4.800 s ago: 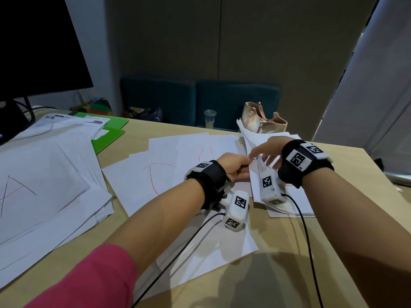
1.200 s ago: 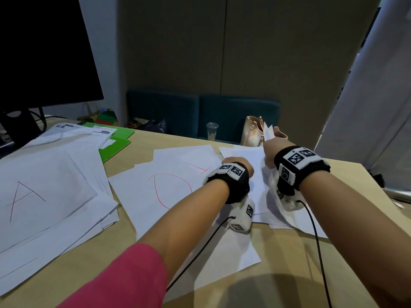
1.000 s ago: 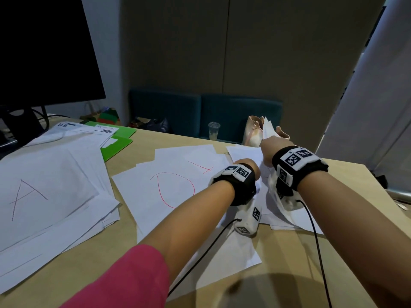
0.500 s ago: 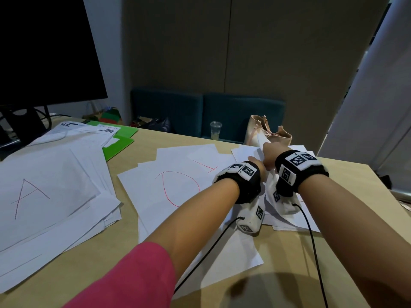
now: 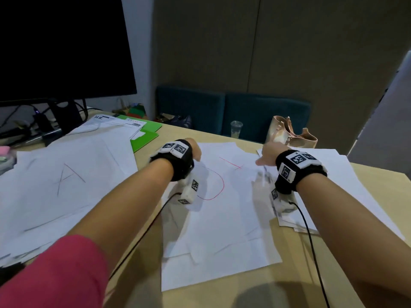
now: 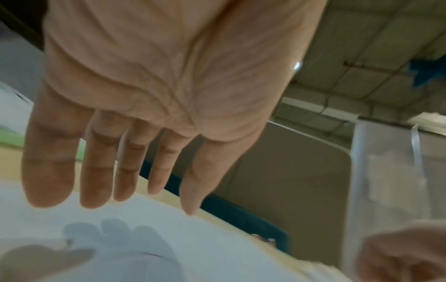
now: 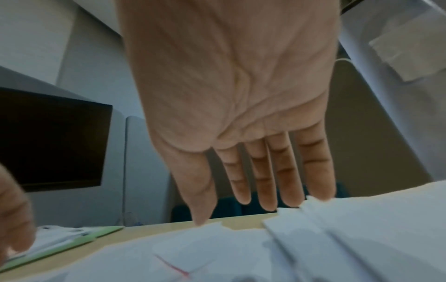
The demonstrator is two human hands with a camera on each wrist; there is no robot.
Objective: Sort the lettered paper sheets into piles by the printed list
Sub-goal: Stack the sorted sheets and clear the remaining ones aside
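Three groups of white sheets lie on the wooden table [image 5: 222,290]. The left pile [image 5: 66,207] shows a pencilled A on top. A red curved letter [image 5: 219,185] and a red stroke mark the middle pile [image 5: 222,230]. The right stack [image 5: 347,185] lies under my right forearm. My left hand [image 5: 194,151] hovers palm down over the middle pile's far left corner, its fingers [image 6: 94,171] straight and holding nothing. My right hand [image 5: 265,155] is flat too, and its fingertips [image 7: 316,190] reach the right stack's [image 7: 362,229] far edge. A printed sheet [image 5: 117,124] lies at the back left.
A dark monitor [image 5: 62,47] stands at the back left with cables beneath it. Green folders [image 5: 144,138] lie beside the printed sheet. A clear plastic cup [image 5: 236,128] and a beige bag [image 5: 289,134] stand along the table's far edge, in front of teal seats.
My right hand had lifted a sheet off the right stack with the left hand close beside it. Both hands have since moved apart and flattened, and neither holds paper.
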